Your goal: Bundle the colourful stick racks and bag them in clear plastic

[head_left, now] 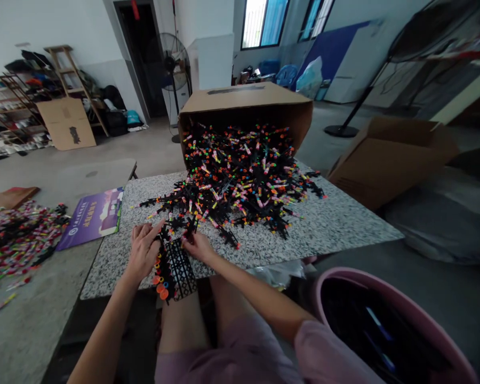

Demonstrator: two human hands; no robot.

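Note:
A black lattice rack (181, 273) lies at the table's front edge, reaching over my lap. Along its left side runs a row of small black toy guns (162, 277) with orange, yellow and blue round ends. My left hand (143, 250) rests by the far end of that row, index finger stretched out and touching the black pieces. At the far right corner of the rack, my right hand (199, 247) pinches a small black toy gun (191, 229). Beyond both hands spreads a big pile of similar toy guns (232, 176) with candy-coloured tubes and bright tips. My right fingertips are partly hidden.
A cardboard box (248, 98) lies on its side on the speckled table (304, 229), spilling the pile. To the left are a purple printed card (92, 216) and a heap of colourful pieces (20, 237). A pink tub (336, 274) stands at the right.

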